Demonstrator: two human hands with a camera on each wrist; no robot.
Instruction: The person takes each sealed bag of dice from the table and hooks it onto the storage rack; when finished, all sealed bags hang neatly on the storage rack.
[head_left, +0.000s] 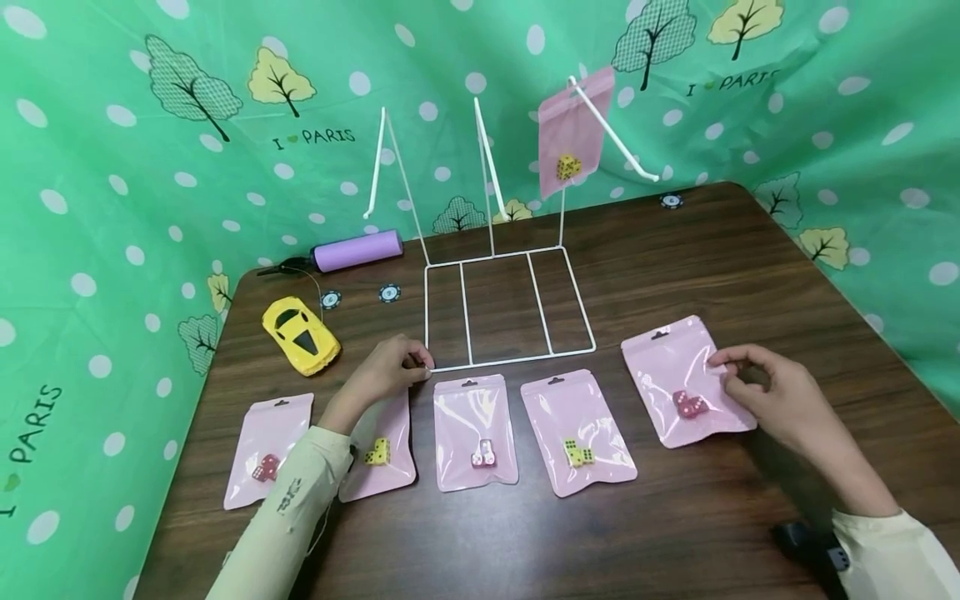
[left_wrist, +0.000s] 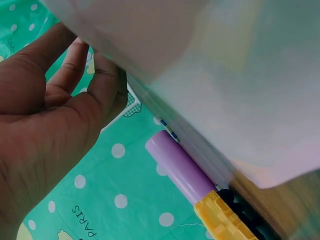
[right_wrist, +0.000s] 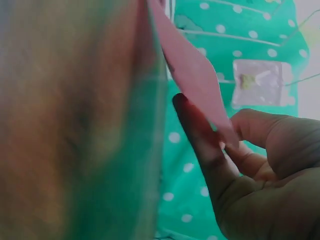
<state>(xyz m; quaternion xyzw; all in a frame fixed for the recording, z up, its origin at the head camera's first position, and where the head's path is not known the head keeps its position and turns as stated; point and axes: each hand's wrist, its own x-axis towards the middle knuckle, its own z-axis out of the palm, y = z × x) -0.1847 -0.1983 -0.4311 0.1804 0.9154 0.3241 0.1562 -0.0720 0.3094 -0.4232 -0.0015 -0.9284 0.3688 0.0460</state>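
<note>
My left hand (head_left: 386, 367) pinches the front left corner of a white wire display rack (head_left: 510, 358). A pink pouch with yellow dice (head_left: 390, 454) lies partly under the left forearm. With thumb and fingers, my right hand (head_left: 783, 396) pinches the right edge of a pink pouch with red dice (head_left: 667, 367); the right wrist view shows that pouch (right_wrist: 195, 75) edge-on between the fingers. Another pink pouch with yellow dice (head_left: 592, 100) hangs from the rack's right hook (head_left: 615, 133). The other two hooks bear nothing.
Across the front lie pink pouches with red dice (head_left: 288, 417), clear-looking dice (head_left: 472, 408) and yellow dice (head_left: 573, 408). A yellow toy car (head_left: 300, 333), a purple cylinder (head_left: 360, 250) with a black end, and poker chips (head_left: 389, 292) are back left. Another chip (head_left: 671, 201) lies back right.
</note>
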